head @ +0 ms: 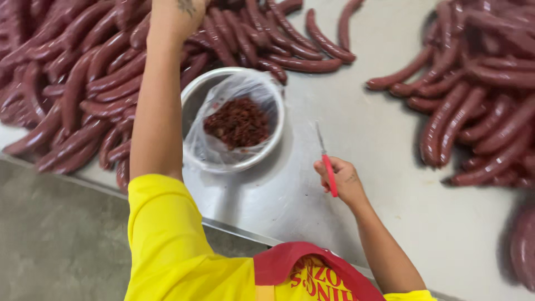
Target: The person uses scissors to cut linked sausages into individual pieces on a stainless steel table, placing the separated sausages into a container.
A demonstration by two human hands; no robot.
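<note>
Red-handled scissors (327, 161) sit clamped in the right hand (341, 181) on bare steel; left hand (175, 14) reaches sausages (83, 83), its grip hidden

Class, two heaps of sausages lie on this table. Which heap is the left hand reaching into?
The heap behind the bowl, at the picture's left; the left hand is on it.

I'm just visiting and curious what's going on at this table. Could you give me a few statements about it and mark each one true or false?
1. The right hand holds red-handled scissors. True.
2. The metal bowl is lined with a clear plastic bag. True.
3. The bowl holds whole sausages. False: it holds small dark red scraps.
4. The left hand rests in the bowl. False: it reaches into the left sausage pile.
5. The sausages lie in a single pile. False: two piles flank the bare steel table.
</note>
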